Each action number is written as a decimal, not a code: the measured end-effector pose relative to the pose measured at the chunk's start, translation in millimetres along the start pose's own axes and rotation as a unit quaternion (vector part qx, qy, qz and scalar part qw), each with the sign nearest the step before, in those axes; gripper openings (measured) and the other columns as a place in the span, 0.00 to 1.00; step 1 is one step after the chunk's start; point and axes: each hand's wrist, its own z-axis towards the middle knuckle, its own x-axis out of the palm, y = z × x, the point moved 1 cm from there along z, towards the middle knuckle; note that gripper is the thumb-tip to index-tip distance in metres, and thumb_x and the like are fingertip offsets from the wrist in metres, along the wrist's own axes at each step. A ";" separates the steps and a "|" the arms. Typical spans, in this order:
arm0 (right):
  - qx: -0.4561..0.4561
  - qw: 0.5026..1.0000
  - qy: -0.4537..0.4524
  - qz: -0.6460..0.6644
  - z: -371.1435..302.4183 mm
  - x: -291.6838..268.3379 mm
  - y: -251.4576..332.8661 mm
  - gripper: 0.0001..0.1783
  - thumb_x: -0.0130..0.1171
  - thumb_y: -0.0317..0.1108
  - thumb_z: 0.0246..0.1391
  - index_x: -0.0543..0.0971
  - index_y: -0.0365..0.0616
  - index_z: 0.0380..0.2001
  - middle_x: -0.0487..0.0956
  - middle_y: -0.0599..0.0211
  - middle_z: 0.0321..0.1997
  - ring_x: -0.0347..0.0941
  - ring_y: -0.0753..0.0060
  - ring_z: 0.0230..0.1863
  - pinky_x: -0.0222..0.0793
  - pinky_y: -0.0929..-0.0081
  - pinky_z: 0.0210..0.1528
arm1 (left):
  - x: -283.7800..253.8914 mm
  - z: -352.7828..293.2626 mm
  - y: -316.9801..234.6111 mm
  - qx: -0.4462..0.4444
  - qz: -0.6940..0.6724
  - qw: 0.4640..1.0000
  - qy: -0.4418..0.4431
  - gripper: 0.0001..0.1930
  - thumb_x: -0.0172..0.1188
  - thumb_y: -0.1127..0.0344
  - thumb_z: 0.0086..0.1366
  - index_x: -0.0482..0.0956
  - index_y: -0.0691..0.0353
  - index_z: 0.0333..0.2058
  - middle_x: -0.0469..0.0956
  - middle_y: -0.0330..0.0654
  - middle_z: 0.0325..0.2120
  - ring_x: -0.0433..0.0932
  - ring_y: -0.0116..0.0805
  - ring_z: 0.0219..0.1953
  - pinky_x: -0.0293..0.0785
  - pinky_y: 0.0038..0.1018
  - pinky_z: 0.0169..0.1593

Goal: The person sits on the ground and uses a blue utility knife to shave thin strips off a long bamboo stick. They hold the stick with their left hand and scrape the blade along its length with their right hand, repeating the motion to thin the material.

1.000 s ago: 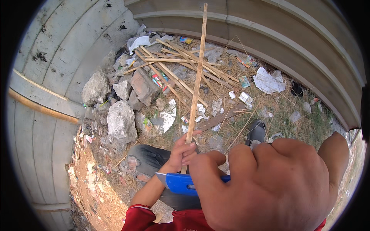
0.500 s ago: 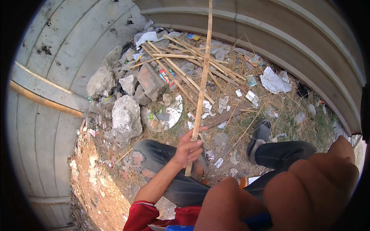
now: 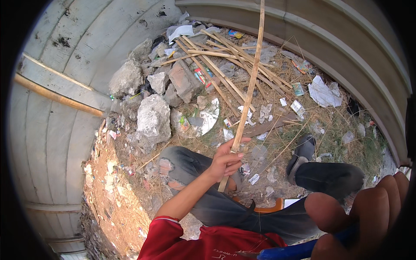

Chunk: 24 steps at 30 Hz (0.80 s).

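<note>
Head view: left hand [image 3: 226,164] pinches wooden strip [image 3: 248,95], right hand [image 3: 370,210] clasps blue utility knife [image 3: 289,252], well apart—looks like steadying; cutting calls for bringing them together!

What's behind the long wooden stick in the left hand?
Behind the stick in the left hand are a pile of wooden strips, littered ground and, higher up, a ribbed wall. The sliver covered by the stick cannot be seen.

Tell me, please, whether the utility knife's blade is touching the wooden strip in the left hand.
Apart: the head view shows the red shirt and dark trousers between the blade at the lower edge and the wooden strip.
</note>
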 end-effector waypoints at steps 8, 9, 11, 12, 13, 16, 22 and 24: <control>-0.010 1.000 -0.013 -0.007 -9.4 -6.0 -11.5 0.17 0.71 0.37 0.49 0.71 0.45 0.31 0.71 0.66 0.18 0.70 0.60 0.19 0.66 0.65 0.24 | -0.4 1.1 0.9 0.009 0.011 1.000 0.007 0.31 0.55 0.69 0.68 0.61 0.64 0.68 0.53 0.27 0.14 0.55 0.17 0.10 0.49 0.18 0.14; -0.007 1.000 -0.014 -0.003 -10.3 -6.2 -11.7 0.17 0.71 0.37 0.49 0.71 0.45 0.31 0.71 0.66 0.18 0.70 0.61 0.19 0.66 0.65 0.24 | -0.5 -0.5 0.8 0.006 0.012 1.000 0.003 0.31 0.55 0.69 0.68 0.61 0.64 0.68 0.53 0.27 0.14 0.55 0.17 0.10 0.49 0.18 0.14; -0.011 1.000 -0.013 -0.004 -13.2 -6.6 -13.1 0.17 0.71 0.37 0.49 0.71 0.45 0.31 0.71 0.66 0.19 0.70 0.61 0.19 0.65 0.65 0.24 | -0.1 -0.2 -0.1 0.006 0.011 1.000 0.004 0.31 0.55 0.69 0.68 0.60 0.64 0.68 0.53 0.27 0.14 0.55 0.17 0.10 0.49 0.18 0.14; -0.010 1.000 -0.013 -0.006 -14.1 -6.5 -14.0 0.17 0.71 0.37 0.49 0.71 0.45 0.31 0.71 0.66 0.19 0.70 0.61 0.19 0.65 0.65 0.24 | 0.7 -0.2 0.0 0.007 0.007 1.000 0.006 0.31 0.55 0.69 0.68 0.60 0.64 0.68 0.53 0.27 0.14 0.55 0.17 0.10 0.49 0.18 0.14; -0.009 1.000 -0.014 -0.006 -15.3 -6.9 -14.8 0.17 0.71 0.36 0.49 0.71 0.45 0.31 0.71 0.66 0.19 0.69 0.61 0.20 0.65 0.65 0.24 | 0.9 0.3 0.1 0.007 0.004 1.000 0.010 0.31 0.55 0.69 0.68 0.60 0.64 0.68 0.53 0.27 0.14 0.55 0.17 0.10 0.49 0.18 0.14; -0.007 1.000 -0.015 -0.003 -11.9 -1.7 -13.0 0.17 0.71 0.36 0.49 0.71 0.45 0.31 0.71 0.66 0.19 0.69 0.61 0.20 0.65 0.66 0.24 | -1.6 3.5 1.2 -0.001 -0.007 1.000 -0.006 0.29 0.55 0.72 0.68 0.63 0.62 0.67 0.56 0.26 0.12 0.55 0.17 0.09 0.48 0.18 0.13; -0.003 1.000 -0.008 0.001 9.3 6.3 9.3 0.17 0.71 0.36 0.49 0.70 0.45 0.32 0.71 0.67 0.19 0.69 0.61 0.20 0.64 0.66 0.24 | 1.9 10.4 -2.8 -0.003 -0.010 1.000 0.023 0.32 0.56 0.69 0.68 0.58 0.65 0.69 0.54 0.27 0.15 0.55 0.17 0.10 0.50 0.18 0.13; -0.013 1.000 -0.009 0.013 10.4 7.4 6.0 0.17 0.71 0.35 0.49 0.70 0.45 0.32 0.70 0.67 0.19 0.68 0.61 0.20 0.64 0.66 0.24 | -0.7 3.5 -2.1 0.003 -0.017 1.000 0.009 0.32 0.56 0.69 0.68 0.59 0.65 0.69 0.55 0.27 0.15 0.56 0.17 0.10 0.50 0.18 0.13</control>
